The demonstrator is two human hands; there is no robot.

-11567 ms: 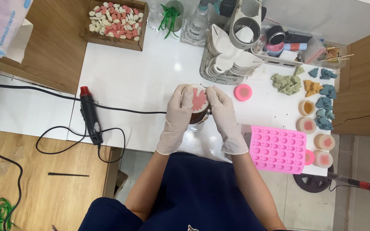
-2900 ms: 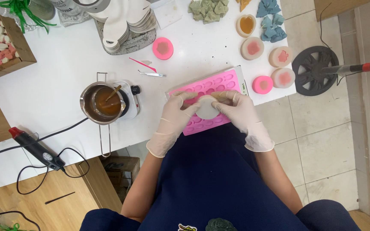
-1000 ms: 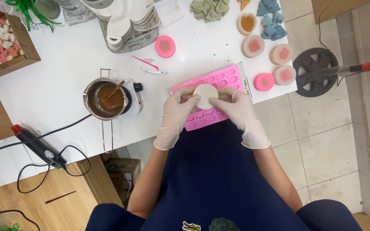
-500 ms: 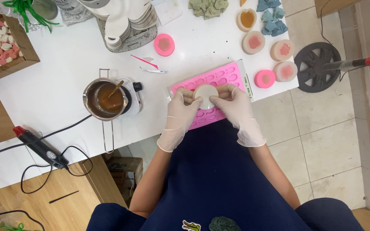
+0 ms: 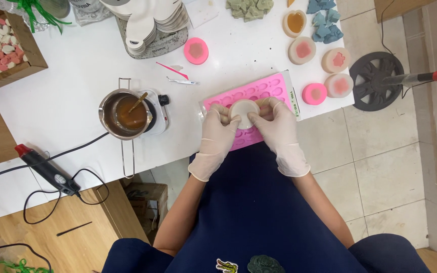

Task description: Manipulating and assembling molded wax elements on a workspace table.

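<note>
Both my gloved hands hold a small round cream-coloured mould [image 5: 243,112] over a pink silicone tray [image 5: 274,91] with many small cavities. My left hand [image 5: 216,137] grips the mould's left side. My right hand [image 5: 278,130] grips its right side, thumbs pressing on the rim. The tray lies at the front edge of the white table [image 5: 77,86], close to my body.
A steel pot of brown liquid [image 5: 126,114] with a stirrer sits on a small hotplate at left. A heat gun [image 5: 44,169] with cable lies further left. Round filled moulds [image 5: 303,49], a pink mould [image 5: 196,50], soap pieces, a wooden box [image 5: 6,48] and a floor fan base [image 5: 376,80] surround.
The pot has moved from my hands onto the hotplate, and my hands now hold the round mould over the pink tray. In the last second they barely shift.
</note>
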